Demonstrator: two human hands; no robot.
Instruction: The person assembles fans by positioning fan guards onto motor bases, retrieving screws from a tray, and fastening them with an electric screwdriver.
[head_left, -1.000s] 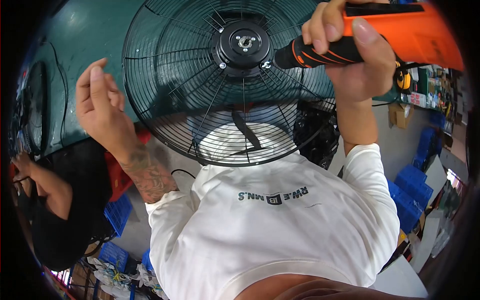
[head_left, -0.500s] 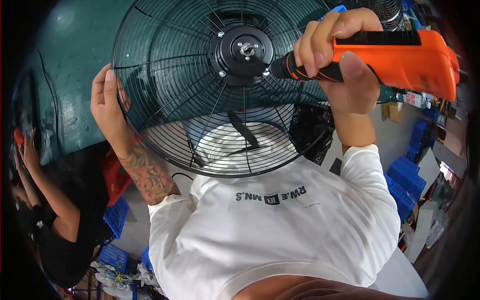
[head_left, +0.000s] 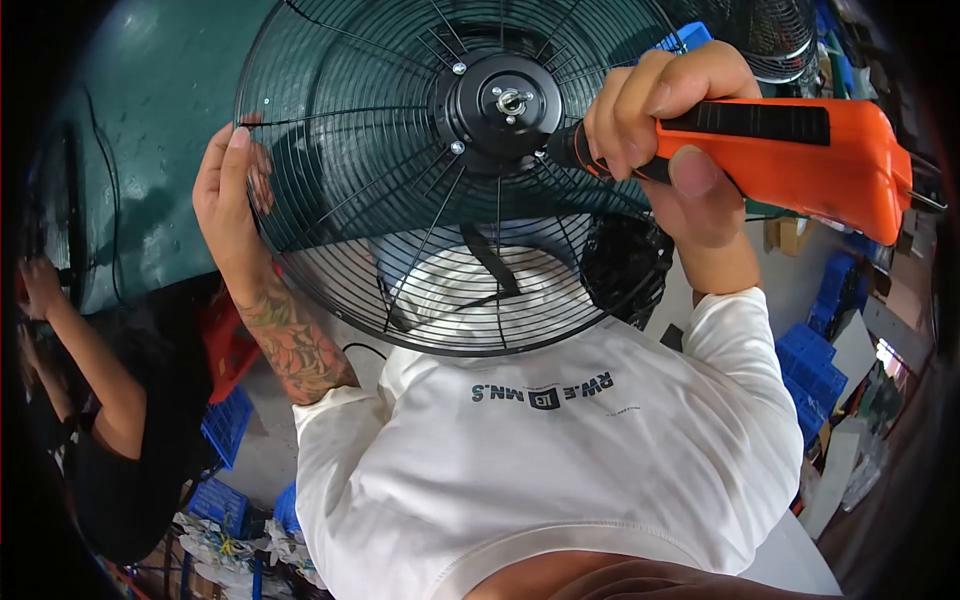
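A round black wire fan grille (head_left: 408,235) with a black motor (head_left: 503,100) at its centre rests partly over the table edge, tilted toward my body. My left hand (head_left: 228,195) grips its left rim, with some fingers behind the wires. In my right hand (head_left: 675,125) is an orange and black electric screwdriver (head_left: 790,150), held level with its nose pointing left. The nose meets the lower right screw (head_left: 541,153) of the motor mount; the bit itself is hidden. Two other silver screws (head_left: 457,147) show on the mount's left side.
The green table (head_left: 165,170) stretches behind the grille. At left, a person in black (head_left: 120,430) works with a hand (head_left: 40,288) at the table. Blue crates (head_left: 810,365) stand at right, and another wire grille (head_left: 780,40) lies at the upper right.
The grille and motor have shifted slightly right. My right hand and the screwdriver have dropped a little, the rear end tilting lower. The other person's hand has moved slightly.
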